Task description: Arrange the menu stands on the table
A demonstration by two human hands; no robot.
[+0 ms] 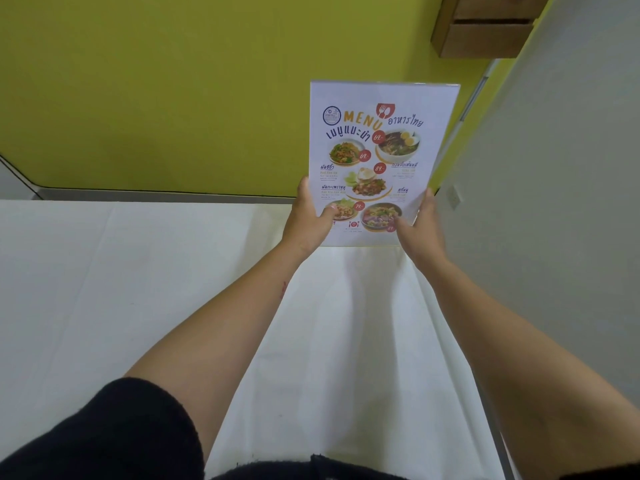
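A clear acrylic menu stand [381,147] holds a white sheet with "MENU", Thai text and food photos. It stands upright, facing me, at the far right of the table with the white cloth [138,289]. My left hand [306,221] grips its lower left edge, thumb on the front. My right hand [420,226] grips its lower right edge. The stand's bottom edge meets the cloth near the table's far edge; whether it rests there I cannot tell.
A yellow-green wall [173,91] runs behind the table. A pale grey wall [554,202] with a socket flanks the table's right side. A wooden wall shelf [485,29] hangs at the top right.
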